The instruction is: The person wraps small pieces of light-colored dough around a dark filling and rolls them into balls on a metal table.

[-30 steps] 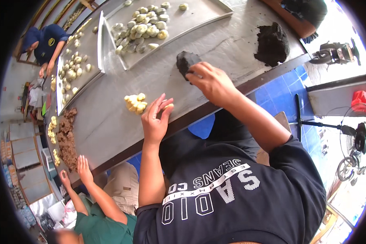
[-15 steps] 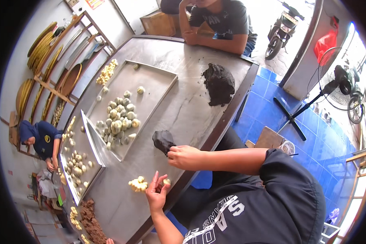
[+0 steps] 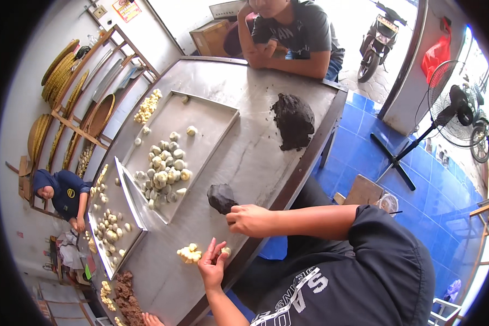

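My left hand (image 3: 212,266) is over the near edge of the metal table (image 3: 244,163), its fingers partly raised. A small pale yellow ball (image 3: 226,251) sits between its thumb and fingers. Beside that hand lies a cluster of pale yellow balls (image 3: 188,254) on the table. My right hand (image 3: 249,220) pinches the near side of a smooth black dough lump (image 3: 221,198). Its fingertips are partly hidden, so any torn-off piece cannot be made out. A larger rough mass of black dough (image 3: 293,120) rests toward the far right of the table.
Two metal trays (image 3: 214,136) (image 3: 141,217) hold grey-and-cream balls. Brown dough (image 3: 127,299) and another person's hand (image 3: 152,319) are at lower left. One person (image 3: 296,32) leans on the far edge; another (image 3: 62,195) works at left. A standing fan (image 3: 451,103) is at right.
The whole view has shifted slightly, moving the scene downward. My left fingers have drawn closer round the pale ball. My right hand stays at the black dough lump.
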A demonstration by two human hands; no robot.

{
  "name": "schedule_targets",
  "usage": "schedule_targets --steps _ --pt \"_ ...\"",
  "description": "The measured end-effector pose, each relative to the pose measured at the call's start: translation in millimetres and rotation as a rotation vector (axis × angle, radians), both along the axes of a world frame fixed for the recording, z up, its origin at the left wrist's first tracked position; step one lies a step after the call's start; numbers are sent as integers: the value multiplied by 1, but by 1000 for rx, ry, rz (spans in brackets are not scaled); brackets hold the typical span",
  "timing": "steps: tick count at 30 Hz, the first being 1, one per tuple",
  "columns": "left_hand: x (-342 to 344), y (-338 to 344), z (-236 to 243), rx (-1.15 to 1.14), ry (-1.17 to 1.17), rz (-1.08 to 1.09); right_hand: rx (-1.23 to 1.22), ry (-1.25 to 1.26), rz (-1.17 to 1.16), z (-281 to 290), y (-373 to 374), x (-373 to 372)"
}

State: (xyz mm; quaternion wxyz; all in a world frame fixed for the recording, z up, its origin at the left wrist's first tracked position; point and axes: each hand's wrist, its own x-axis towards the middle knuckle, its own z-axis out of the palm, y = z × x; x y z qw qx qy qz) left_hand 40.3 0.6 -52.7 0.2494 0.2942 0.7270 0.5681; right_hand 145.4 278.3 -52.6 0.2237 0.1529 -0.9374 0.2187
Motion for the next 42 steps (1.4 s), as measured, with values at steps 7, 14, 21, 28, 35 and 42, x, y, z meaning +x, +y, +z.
schedule_targets --steps 7,14,21,28,35,42 --pt "4 -2 -19 -5 64 129 249 9 -104 20 8 -19" --pt "40 21 11 -229 709 181 -86 112 -96 24 18 0" --pt "34 -7 24 -100 359 -8 -12 31 -67 18 20 3" --pt "6 9 26 -73 546 -70 129 -234 21 28 34 -13" --pt "1 0 22 -163 402 -22 -46 -186 109 37 19 -14" --pt "44 -3 16 -185 932 288 -500 -214 -36 45 17 4"
